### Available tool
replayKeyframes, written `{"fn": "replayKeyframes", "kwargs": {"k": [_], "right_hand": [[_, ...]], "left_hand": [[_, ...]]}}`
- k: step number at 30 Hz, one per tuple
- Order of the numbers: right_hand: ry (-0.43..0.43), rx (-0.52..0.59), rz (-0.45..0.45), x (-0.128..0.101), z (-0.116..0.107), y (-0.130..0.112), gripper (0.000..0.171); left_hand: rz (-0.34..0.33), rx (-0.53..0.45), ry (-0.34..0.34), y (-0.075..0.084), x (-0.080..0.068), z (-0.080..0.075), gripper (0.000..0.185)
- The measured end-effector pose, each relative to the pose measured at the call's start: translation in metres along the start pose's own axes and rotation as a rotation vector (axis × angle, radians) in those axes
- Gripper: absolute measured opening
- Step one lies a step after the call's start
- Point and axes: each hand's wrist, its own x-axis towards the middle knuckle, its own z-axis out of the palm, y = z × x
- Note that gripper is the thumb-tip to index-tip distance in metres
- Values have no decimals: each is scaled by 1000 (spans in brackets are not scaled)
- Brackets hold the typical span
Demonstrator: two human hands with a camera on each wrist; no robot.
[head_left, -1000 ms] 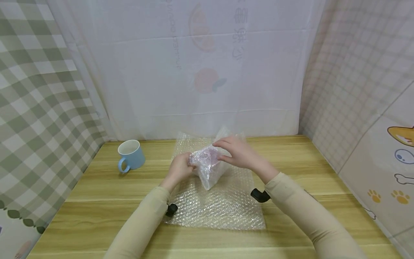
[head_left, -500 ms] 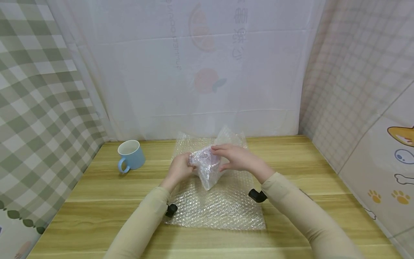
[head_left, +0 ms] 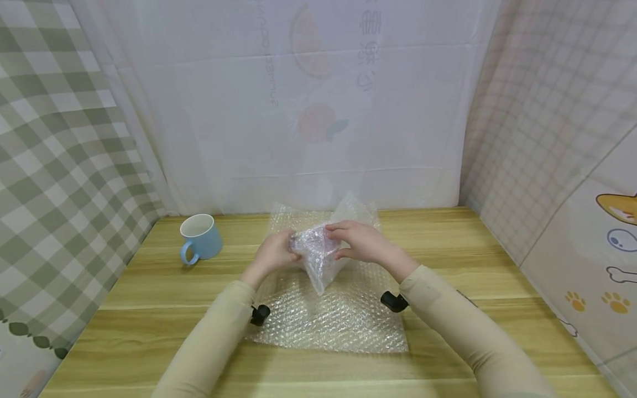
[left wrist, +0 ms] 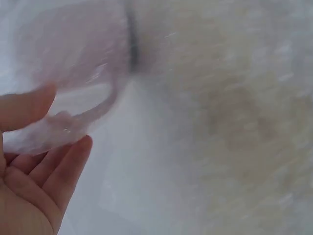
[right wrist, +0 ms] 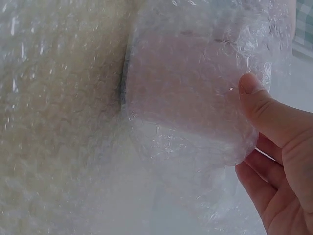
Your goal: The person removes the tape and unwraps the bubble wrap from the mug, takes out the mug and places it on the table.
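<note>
A pink mug [right wrist: 181, 83] shows through the bubble wrap [head_left: 320, 271] folded around it, near the middle of the table. My left hand [head_left: 272, 251] grips its left side; in the left wrist view the thumb and fingers hold the wrap over the mug's handle [left wrist: 100, 107]. From the other side my right hand [head_left: 363, 242] holds the wrapped mug, thumb on top and fingers below, as the right wrist view shows. One corner of the wrap hangs in a point toward me. Another stands up behind the right hand.
A flat bubble wrap sheet [head_left: 343, 329] spreads over the wooden table [head_left: 149, 326] beneath the hands. A light blue mug [head_left: 205, 240] stands upright at the back left, handle toward the front. Cloth walls [head_left: 318, 155] close off the back and both sides.
My right hand has come down and slightly left onto the wrapped mug. The left hand keeps its hold, its wrist shifted a little left and up. The blue mug stays put.
</note>
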Motion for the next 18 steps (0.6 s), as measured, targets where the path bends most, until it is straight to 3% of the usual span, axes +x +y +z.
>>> {"fn": "replayKeyframes", "kwargs": {"k": [3, 6, 11, 18], "right_hand": [[6, -4, -2, 0, 0, 0, 54], [9, 1, -1, 0, 0, 0, 53], [16, 4, -6, 0, -1, 0, 51], [15, 1, -8, 0, 0, 0, 50]], "left_hand": [[68, 15, -31, 5, 2, -12, 57], [109, -38, -65, 12, 5, -23, 59], [164, -122, -79, 23, 8, -35, 50], [232, -109, -81, 29, 4, -41, 31]]}}
